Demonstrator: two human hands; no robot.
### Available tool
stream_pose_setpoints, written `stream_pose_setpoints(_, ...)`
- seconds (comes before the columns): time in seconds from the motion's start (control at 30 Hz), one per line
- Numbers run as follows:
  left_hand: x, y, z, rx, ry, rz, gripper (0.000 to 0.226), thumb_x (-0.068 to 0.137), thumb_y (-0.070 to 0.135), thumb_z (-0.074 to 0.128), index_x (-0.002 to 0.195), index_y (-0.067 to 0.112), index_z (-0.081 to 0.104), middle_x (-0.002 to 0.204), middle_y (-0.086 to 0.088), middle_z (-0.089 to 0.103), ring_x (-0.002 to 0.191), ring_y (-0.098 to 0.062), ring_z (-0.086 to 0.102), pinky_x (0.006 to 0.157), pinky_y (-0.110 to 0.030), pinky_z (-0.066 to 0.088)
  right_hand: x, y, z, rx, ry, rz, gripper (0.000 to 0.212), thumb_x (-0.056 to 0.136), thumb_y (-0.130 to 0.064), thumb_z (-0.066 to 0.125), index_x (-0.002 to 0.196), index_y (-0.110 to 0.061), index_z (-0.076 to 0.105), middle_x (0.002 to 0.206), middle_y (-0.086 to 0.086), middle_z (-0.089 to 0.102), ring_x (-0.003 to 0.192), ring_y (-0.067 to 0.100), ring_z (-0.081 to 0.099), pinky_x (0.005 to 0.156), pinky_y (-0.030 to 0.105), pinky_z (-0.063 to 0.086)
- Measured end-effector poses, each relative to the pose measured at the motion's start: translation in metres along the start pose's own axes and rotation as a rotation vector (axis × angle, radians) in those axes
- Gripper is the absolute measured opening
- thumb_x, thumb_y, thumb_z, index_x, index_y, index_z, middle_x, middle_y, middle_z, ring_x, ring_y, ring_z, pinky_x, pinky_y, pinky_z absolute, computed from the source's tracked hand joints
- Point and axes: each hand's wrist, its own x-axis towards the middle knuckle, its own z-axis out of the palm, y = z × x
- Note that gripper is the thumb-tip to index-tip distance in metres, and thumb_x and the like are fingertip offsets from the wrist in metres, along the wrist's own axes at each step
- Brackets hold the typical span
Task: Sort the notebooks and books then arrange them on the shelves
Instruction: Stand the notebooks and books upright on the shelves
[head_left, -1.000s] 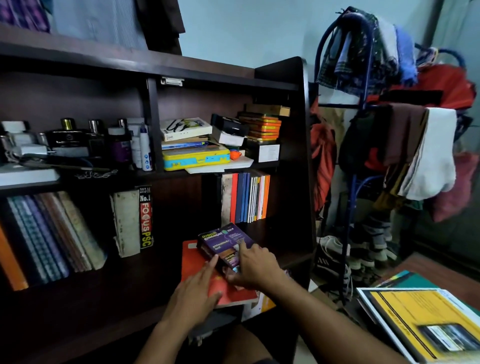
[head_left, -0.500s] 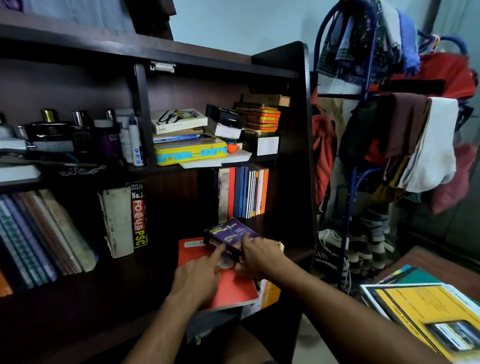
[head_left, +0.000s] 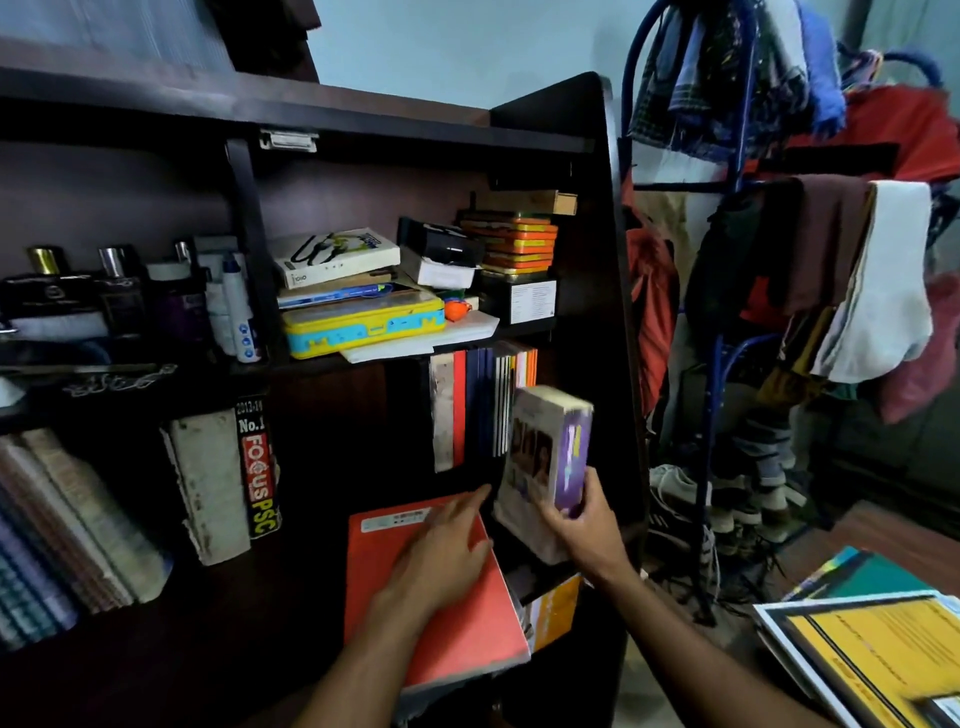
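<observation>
1. Presently, the purple book (head_left: 550, 467) is gripped upright by the right hand (head_left: 582, 525), lower centre-right, beside the shelved row of books (head_left: 483, 405).
2. The orange notebook (head_left: 431, 587) is pressed flat by the open left hand (head_left: 441, 556).
3. The book should be kept vertical and slid in flush.

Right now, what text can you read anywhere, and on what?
"2013-14", "No.1", "FOCUS PSC": black book spine on the middle shelf.
Label on the orange notebook under the left hand: too blurred.
Print on the thick book in the right hand: blurred.
Yellow cover, white box: unreadable.
</observation>
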Motion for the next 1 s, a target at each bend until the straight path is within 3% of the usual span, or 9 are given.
stream_pose_setpoints(0.07,0.013,-0.003,0.011,0.054,-0.037,0.070,0.071,0.101,0.033,0.051,0.158,0.042,0.010,0.164,0.005,0.027,0.148,-0.020,0.028,0.120,-0.033,0.025,0.004,0.008,0.007,-0.061,-0.017,0.015,0.056,0.079,-0.016,0.081,0.122,-0.028,0.048,0.099,-0.004,0.071,0.071,-0.005,0.065,0.069,0.011,0.049)
stream_pose_setpoints(0.17,0.033,-0.003,0.019,0.251,0.022,0.114,0.070,0.101,0.033,0.048,0.159,0.040,0.009,0.160,0.007,0.036,0.143,-0.021,0.035,0.116,-0.035,0.027,0.024,0.008,0.012,-0.106,-0.004,-0.025,0.057,0.070,-0.025,0.083,0.113,-0.032,0.045,0.088,-0.009,0.068,0.064,-0.004,0.062,0.063,0.012,0.046)
stream_pose_setpoints(0.27,0.058,-0.008,0.016,0.325,0.022,0.149,0.065,0.099,0.031,0.050,0.157,0.037,0.022,0.151,0.003,0.048,0.136,-0.024,0.043,0.107,-0.031,0.035,0.041,0.013,0.018,-0.158,-0.025,-0.096,0.057,0.064,-0.045,0.081,0.108,-0.038,0.045,0.076,-0.008,0.066,0.056,0.002,0.058,0.059,0.023,0.049)
stream_pose_setpoints(0.37,0.081,-0.018,0.010,0.225,0.124,0.181,0.050,0.090,0.025,0.050,0.138,0.039,0.047,0.133,0.007,0.063,0.122,-0.020,0.056,0.095,-0.031,0.047,0.050,0.020,0.023,-0.170,-0.036,-0.107,0.063,0.068,-0.052,0.088,0.116,-0.045,0.048,0.086,-0.016,0.070,0.067,0.003,0.064,0.061,0.016,0.051)
stream_pose_setpoints(0.43,0.099,-0.022,0.002,0.278,0.273,0.186,0.039,0.086,0.023,0.051,0.122,0.034,0.062,0.122,0.009,0.065,0.117,-0.018,0.058,0.095,-0.033,0.046,0.055,0.027,0.022,-0.174,-0.028,-0.102,0.065,0.070,-0.045,0.088,0.124,-0.036,0.052,0.087,-0.019,0.070,0.072,-0.001,0.065,0.062,0.010,0.047)
stream_pose_setpoints(0.53,0.133,-0.026,-0.007,0.429,0.499,0.233,0.037,0.079,0.026,0.059,0.114,0.027,0.070,0.126,0.004,0.065,0.125,-0.021,0.050,0.108,-0.048,0.034,0.059,0.035,0.024,-0.187,-0.025,-0.098,0.068,0.073,-0.037,0.086,0.132,-0.028,0.053,0.098,-0.023,0.069,0.081,-0.009,0.065,0.065,0.007,0.046)
stream_pose_setpoints(0.67,0.165,-0.032,-0.002,0.676,0.475,0.308,0.058,0.076,0.029,0.075,0.132,0.019,0.064,0.145,-0.003,0.057,0.146,-0.030,0.034,0.120,-0.061,-0.003,0.062,0.040,0.026,-0.184,-0.001,-0.091,0.061,0.074,-0.036,0.086,0.124,-0.036,0.052,0.098,-0.029,0.066,0.086,-0.015,0.063,0.068,0.006,0.045)
stream_pose_setpoints(0.8,0.168,-0.055,0.020,0.844,0.349,0.251,0.066,0.084,0.029,0.067,0.147,0.020,0.050,0.157,-0.006,0.041,0.154,-0.037,0.002,0.116,-0.071,0.001,0.067,0.045,0.025,-0.164,0.011,-0.072,0.058,0.074,-0.039,0.086,0.121,-0.034,0.053,0.091,-0.029,0.068,0.081,-0.010,0.064,0.064,0.009,0.046)
stream_pose_setpoints(1.0,0.170,-0.061,0.023,0.882,0.349,0.253,0.059,0.090,0.035,0.055,0.148,0.029,0.047,0.165,-0.003,0.025,0.152,-0.039,-0.016,0.113,-0.072,-0.014,0.069,0.053,0.028,-0.149,0.014,-0.097,0.058,0.074,-0.038,0.086,0.123,-0.030,0.057,0.095,-0.024,0.070,0.080,-0.007,0.066,0.066,0.013,0.048)
